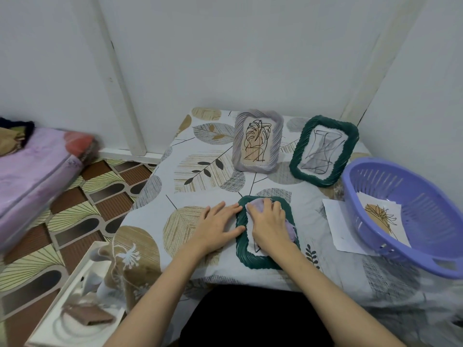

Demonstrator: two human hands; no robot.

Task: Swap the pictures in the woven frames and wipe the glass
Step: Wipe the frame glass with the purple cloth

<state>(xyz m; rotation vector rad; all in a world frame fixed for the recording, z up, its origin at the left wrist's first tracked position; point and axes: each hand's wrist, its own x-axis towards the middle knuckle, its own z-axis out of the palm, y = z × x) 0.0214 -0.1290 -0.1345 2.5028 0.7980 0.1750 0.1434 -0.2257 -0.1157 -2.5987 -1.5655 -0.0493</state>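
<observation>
Head view, seated at the bench [190, 151], which is covered by a leaf-print cloth. A dark green woven frame [266, 257] lies flat near the bench's front edge. My right hand [269, 225] presses a pale lilac cloth [290, 230] onto its glass, fingers curled over the cloth in a closed grip. My left hand [218, 222] lies flat with fingers straight and spread, a wide grip, its fingertips touching the frame's left rim.

Behind, toward the back wall, two frames stand tilted back: a grey woven frame [258, 142] showing a leaf line drawing, and just to its right a second green woven frame [324, 151] showing a scribbled vase drawing. The two stand close but apart.

At the right edge sits a purple slotted basket [423, 196], tipped toward me, holding a loose picture [383, 217]. It rests partly on a white sheet [338, 226] that lies near the flat frame.

Open bench surface lies left of my left hand as far as the left edge, and between the flat frame and the two standing frames.
</observation>
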